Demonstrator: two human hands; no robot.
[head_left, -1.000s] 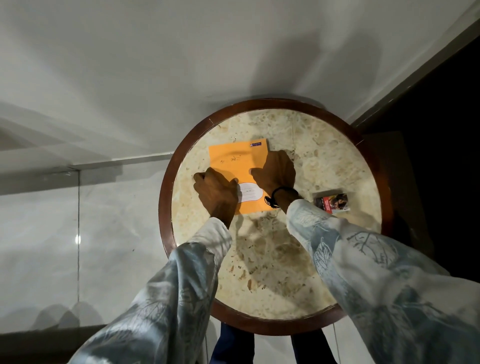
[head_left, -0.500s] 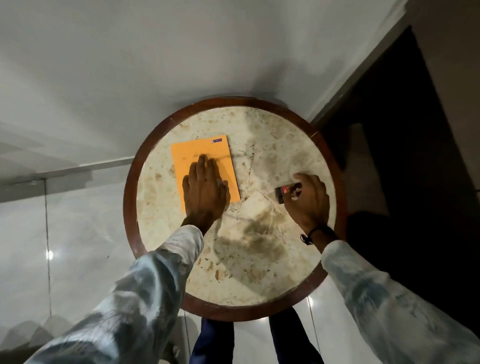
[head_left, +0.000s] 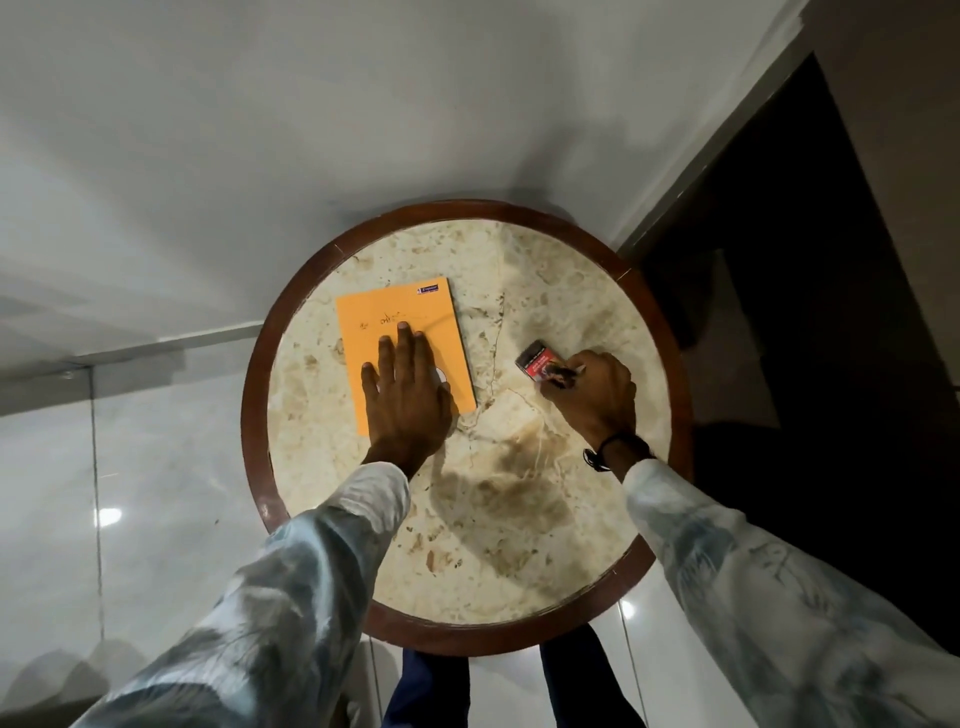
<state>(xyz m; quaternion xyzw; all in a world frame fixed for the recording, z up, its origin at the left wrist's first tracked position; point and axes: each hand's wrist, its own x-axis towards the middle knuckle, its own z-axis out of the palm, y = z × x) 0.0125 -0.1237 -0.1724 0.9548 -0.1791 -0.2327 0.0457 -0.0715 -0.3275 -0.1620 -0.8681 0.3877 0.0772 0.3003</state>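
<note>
Currently, the left hand (head_left: 405, 395) lies flat on the orange envelope (head_left: 441, 317), palm down. Its fingers are straight and close together, with only small gaps between them, and they press the paper against the tabletop. The envelope rests on the left half of the round table (head_left: 254, 415), a marble top inside a dark wooden rim. It is turned a little, so its long edges do not run straight away from the person. A line of handwriting shows just beyond the fingertips, and a small blue sticker (head_left: 428, 288) sits at the far right corner. A white label is mostly hidden under the hand.

The right hand (head_left: 597, 395) is on the right side of the table, well apart from the envelope. Its fingers are curled and pinch the near end of a small red box (head_left: 537, 360) (it looks like a matchbox, though the print is too small to read). The far end of the box points toward the envelope, and I cannot tell if the box is lifted from the marble. A dark wristband (head_left: 618, 447) goes around the right wrist. Both arms wear pale patterned sleeves (head_left: 311, 571).
</note>
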